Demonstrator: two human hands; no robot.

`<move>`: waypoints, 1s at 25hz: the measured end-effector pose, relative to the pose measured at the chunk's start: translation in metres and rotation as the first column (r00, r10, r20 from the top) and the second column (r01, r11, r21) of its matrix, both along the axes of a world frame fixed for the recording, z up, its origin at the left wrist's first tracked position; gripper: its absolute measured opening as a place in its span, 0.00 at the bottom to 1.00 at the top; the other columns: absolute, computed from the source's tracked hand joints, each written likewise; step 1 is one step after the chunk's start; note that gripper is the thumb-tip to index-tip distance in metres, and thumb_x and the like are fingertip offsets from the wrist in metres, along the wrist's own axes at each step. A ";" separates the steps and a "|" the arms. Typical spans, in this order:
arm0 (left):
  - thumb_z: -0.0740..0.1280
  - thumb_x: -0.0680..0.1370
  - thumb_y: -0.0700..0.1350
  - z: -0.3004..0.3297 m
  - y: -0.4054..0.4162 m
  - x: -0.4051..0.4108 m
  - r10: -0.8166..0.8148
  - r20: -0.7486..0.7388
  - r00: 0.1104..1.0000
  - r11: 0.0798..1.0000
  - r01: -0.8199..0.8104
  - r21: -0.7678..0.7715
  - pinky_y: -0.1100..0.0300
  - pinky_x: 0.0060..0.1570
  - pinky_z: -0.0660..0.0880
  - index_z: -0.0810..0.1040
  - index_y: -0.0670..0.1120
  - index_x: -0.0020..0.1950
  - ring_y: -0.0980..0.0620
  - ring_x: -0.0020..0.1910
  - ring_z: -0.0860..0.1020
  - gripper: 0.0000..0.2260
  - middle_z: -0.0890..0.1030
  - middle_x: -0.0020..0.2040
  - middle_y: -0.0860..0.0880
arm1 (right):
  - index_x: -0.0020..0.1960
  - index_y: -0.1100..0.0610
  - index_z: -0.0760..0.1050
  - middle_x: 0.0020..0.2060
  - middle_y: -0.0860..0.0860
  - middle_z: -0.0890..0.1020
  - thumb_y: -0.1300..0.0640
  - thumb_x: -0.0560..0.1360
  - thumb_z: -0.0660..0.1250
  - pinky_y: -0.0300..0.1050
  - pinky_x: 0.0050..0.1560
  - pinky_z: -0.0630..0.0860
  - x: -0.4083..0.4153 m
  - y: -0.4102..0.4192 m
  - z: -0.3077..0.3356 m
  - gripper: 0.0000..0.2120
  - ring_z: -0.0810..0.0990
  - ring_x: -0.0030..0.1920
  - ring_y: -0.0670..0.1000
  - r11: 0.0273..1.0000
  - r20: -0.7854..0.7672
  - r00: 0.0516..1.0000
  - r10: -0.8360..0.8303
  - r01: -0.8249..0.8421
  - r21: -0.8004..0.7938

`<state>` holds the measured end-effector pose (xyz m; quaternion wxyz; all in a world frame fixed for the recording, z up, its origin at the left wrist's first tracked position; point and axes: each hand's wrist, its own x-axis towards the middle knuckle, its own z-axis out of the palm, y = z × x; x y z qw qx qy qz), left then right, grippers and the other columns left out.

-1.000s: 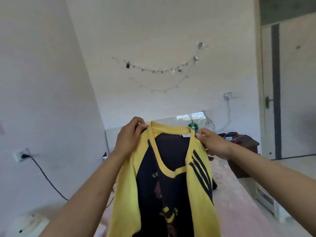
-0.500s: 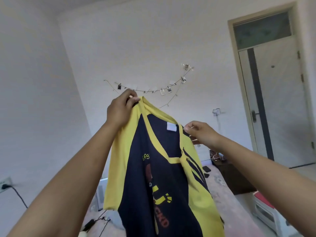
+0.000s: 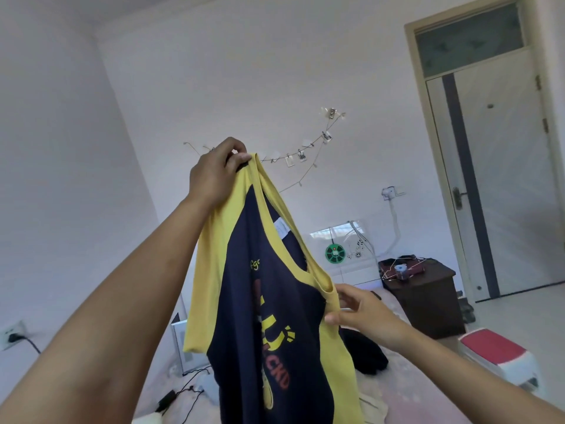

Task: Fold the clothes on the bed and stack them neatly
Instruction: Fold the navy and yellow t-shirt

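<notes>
A navy T-shirt [image 3: 275,325] with yellow sleeves, a yellow collar and a red and yellow print hangs in the air in front of me. My left hand [image 3: 217,172] is raised high and pinches the shirt at one shoulder beside the collar. Much lower, my right hand [image 3: 357,313] pinches the other side of the yellow collar between thumb and fingers. The shirt hangs slanted from upper left to lower right, and its hem runs out of view at the bottom. A dark garment [image 3: 367,353] lies on the pinkish bed [image 3: 406,384] behind it.
A dark wooden nightstand [image 3: 425,298] with hangers on top stands at the bed's far right. A red and white box [image 3: 498,356] sits on the floor beside it. A closed door [image 3: 501,179] is at right. A charger and cable [image 3: 174,396] lie at the bed's left.
My right hand has dropped well below my left, still on the collar, so the shirt now hangs at a steep slant. My left hand stays raised, and the view has tilted further up.
</notes>
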<state>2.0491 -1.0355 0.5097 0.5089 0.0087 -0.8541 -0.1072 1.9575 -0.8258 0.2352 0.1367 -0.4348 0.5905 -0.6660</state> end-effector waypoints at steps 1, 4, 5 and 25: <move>0.62 0.82 0.51 0.000 -0.002 0.001 -0.009 -0.003 1.000 1.000 0.009 0.013 0.53 0.48 0.68 0.78 0.51 0.54 0.48 0.50 0.76 0.07 0.81 0.49 0.51 | 0.61 0.59 0.80 0.52 0.53 0.85 0.63 0.78 0.72 0.45 0.58 0.77 -0.002 -0.002 0.001 0.12 0.83 0.52 0.49 0.996 -0.001 0.997 -0.080 0.080 -0.033; 0.62 0.82 0.51 -0.005 -0.019 0.009 0.012 -0.016 1.000 0.998 -0.011 0.064 0.53 0.48 0.68 0.77 0.51 0.53 0.49 0.49 0.76 0.06 0.81 0.48 0.50 | 0.58 0.64 0.80 0.47 0.56 0.85 0.62 0.82 0.66 0.43 0.47 0.77 -0.015 0.006 0.020 0.08 0.82 0.44 0.50 0.980 0.056 0.983 -0.174 0.178 -0.084; 0.63 0.82 0.51 -0.007 -0.028 0.014 0.026 -0.016 1.000 0.996 -0.024 0.087 0.53 0.48 0.68 0.76 0.50 0.53 0.48 0.48 0.75 0.06 0.80 0.47 0.50 | 0.58 0.64 0.79 0.46 0.56 0.85 0.61 0.83 0.65 0.44 0.45 0.77 -0.019 0.012 0.030 0.08 0.82 0.44 0.51 0.976 0.080 0.977 -0.199 0.205 -0.079; 0.74 0.78 0.45 -0.068 -0.108 0.096 -0.089 0.046 0.995 0.948 0.071 0.311 0.57 0.39 0.64 0.78 0.43 0.42 0.51 0.38 0.68 0.09 0.72 0.37 0.50 | 0.50 0.58 0.71 0.43 0.52 0.74 0.54 0.83 0.65 0.44 0.41 0.67 -0.014 0.036 0.217 0.08 0.70 0.41 0.49 0.855 -0.460 0.800 -0.385 0.497 0.149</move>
